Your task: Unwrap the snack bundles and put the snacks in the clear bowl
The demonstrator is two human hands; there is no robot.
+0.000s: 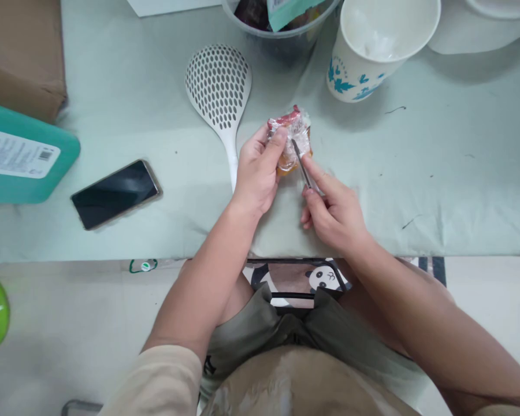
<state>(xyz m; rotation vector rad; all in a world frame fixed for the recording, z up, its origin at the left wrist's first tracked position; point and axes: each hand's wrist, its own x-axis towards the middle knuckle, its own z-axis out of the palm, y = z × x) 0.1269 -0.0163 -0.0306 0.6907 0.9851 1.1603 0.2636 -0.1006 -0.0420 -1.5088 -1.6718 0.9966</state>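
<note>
My left hand (260, 167) is closed on a small clear plastic packet (301, 136) with red at its top and orange-yellow at its bottom edge. The thumb presses on the front of the wrapping. Between the thumb and fingers of my right hand (335, 211) is a slim dark metal tool (301, 164), thin like a small knife, its exact kind too small to tell. Its tip points up and lies against the middle of the packet. The stem of a white slotted skimmer (219, 86) runs down behind my left hand.
A phone (116, 194) and a teal container (30, 153) lie to the left, below a brown box (21, 52). At the back stand a clear tub (281, 43) of packets and a paper cup (355, 75) with blue leaves. The green tablecloth (442, 219) ends before my lap.
</note>
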